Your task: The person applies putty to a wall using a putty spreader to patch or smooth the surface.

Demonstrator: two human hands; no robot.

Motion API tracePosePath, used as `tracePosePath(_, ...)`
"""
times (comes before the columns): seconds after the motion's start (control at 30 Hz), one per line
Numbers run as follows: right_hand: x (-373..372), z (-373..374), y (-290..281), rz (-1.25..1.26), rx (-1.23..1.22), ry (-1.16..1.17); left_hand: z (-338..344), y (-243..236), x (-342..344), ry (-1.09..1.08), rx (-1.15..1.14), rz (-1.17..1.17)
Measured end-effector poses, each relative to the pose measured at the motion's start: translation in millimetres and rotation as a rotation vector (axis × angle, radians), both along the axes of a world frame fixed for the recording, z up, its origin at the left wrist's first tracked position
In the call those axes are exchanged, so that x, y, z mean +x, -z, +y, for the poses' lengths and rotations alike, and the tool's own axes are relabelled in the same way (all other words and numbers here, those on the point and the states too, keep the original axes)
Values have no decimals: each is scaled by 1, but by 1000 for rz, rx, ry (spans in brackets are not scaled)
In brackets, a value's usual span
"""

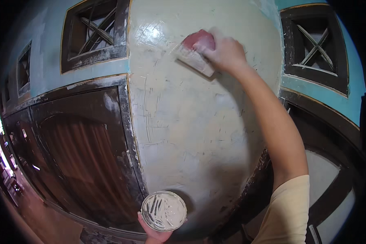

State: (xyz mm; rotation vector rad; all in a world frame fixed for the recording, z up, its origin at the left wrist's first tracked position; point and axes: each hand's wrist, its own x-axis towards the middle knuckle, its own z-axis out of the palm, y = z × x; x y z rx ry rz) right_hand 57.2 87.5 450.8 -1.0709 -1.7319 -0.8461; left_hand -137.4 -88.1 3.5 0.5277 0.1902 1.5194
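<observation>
My right hand (pixel 225 51) is raised high against a cream plastered wall strip (pixel 179 122) and grips a wide putty knife (pixel 195 53) with a red handle. Its pale blade lies flat on the wet plaster near the top of the strip. Low down, my left hand (pixel 153 232) holds a round tin (pixel 164 211) from below. The tin is smeared with whitish putty and sits close to the wall.
A dark wooden door with vertical slats (pixel 81 162) stands left of the plastered strip. Square lattice vents (pixel 94 30) (pixel 313 44) sit in turquoise wall above both sides. Another dark-framed panel (pixel 325 175) is at the right. A street scene shows at the far left edge.
</observation>
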Motion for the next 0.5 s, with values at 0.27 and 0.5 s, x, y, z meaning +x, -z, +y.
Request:
tracePosePath(0.27,-28,10,51,-464,-138,-40,11,1,36,98,0,-49)
tracePosePath(0.5,23,26,10,320,78,-14,14,11,25,80,-25,-89)
